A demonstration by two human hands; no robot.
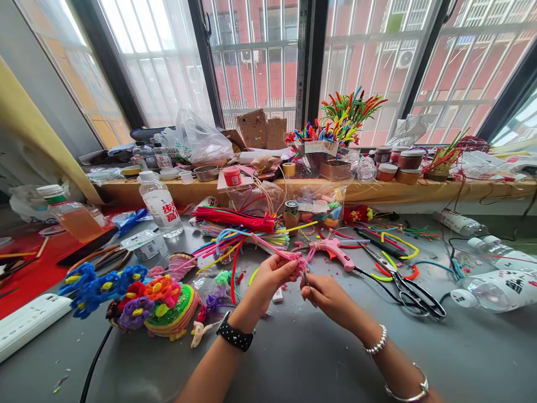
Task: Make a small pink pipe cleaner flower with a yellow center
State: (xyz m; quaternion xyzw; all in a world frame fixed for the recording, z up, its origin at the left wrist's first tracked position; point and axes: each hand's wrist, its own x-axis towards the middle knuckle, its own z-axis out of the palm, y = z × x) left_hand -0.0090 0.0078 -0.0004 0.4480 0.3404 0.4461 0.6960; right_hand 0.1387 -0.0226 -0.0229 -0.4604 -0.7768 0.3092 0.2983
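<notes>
Above the middle of the grey table (293, 364), the left hand (271, 280) is pinching a small pink, fuzzy piece of twisted chenille stem (301, 265) between the thumb and the fingers. The right hand (329, 294) is closed around a small metal tool (307, 284), whose upper end is at the lower edge of this pink piece; which kind of tool it is, I cannot tell. The left wrist wears a black band with white dots (235, 332). Just behind the hands lies a pink glue gun (333, 252) with a black cable, and to the right of it there are large silver scissors with black-edged loop handles (413, 291). Behind the left hand, a thick bundle of red chenille stems (235, 218) lies on top of stems in paler colours. At the left side of the table, fuzzy blue flowers with yellow centres (103, 285) are beside a round green-topped fuzzy object with striped sides (178, 313). Near the left edge there is a white power strip (31, 322), and at the right edge several clear plastic bottles with white labels (503, 288) are lying on their sides.
</notes>
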